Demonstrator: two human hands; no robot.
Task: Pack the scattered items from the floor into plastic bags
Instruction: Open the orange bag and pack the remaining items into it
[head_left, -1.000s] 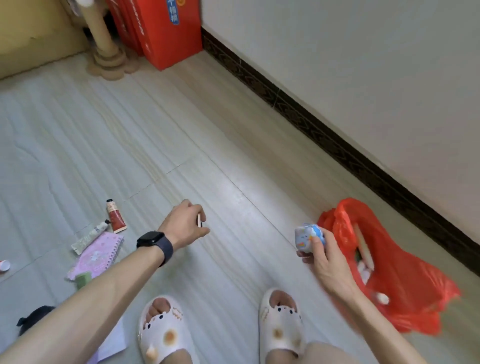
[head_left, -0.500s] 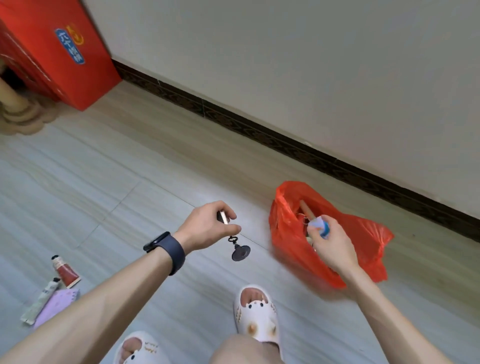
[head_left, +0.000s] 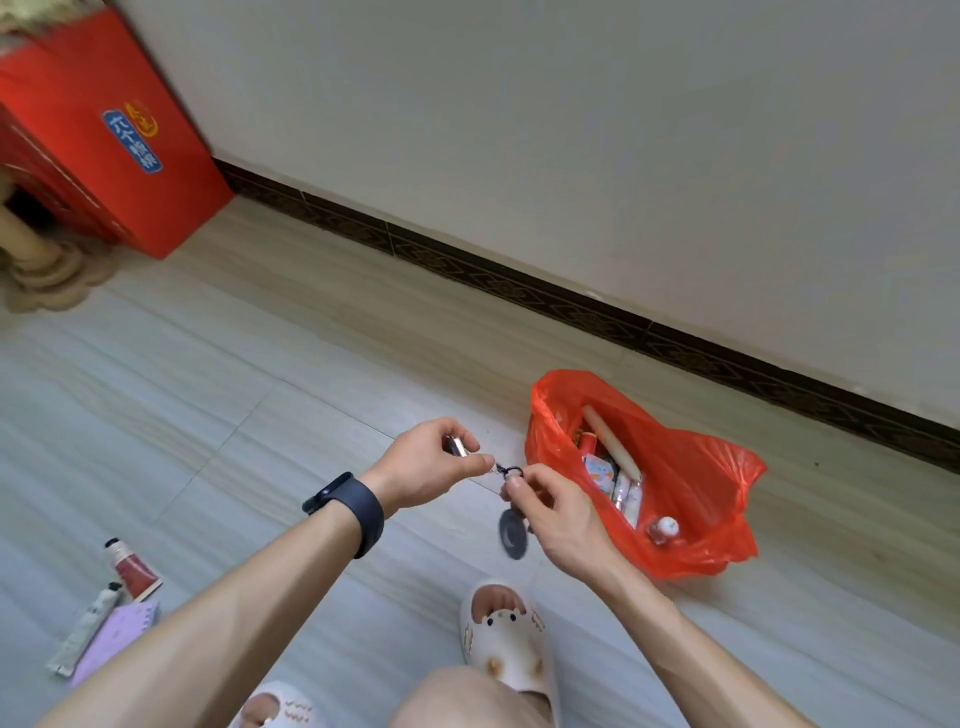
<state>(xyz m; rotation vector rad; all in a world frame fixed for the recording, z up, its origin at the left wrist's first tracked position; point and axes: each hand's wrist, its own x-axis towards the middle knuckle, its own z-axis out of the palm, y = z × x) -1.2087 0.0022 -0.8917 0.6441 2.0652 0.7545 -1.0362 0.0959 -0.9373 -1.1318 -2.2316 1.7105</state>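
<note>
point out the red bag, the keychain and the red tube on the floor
red bag (head_left: 696, 488), head view, bare right wall
keychain (head_left: 513, 529), head view, dangling dark disc
red tube (head_left: 136, 570), head view, red body

red carton (head_left: 104, 140) against wall (head_left: 571, 130) | beige carved stand base (head_left: 47, 270) beside it | dark baseboard (head_left: 571, 306) | white slipper (head_left: 506, 639)

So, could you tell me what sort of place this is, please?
Most likely a room in a home: a pale wood-look floor, a dark patterned skirting board under a plain wall, and soft slippers on the person's feet.
</note>
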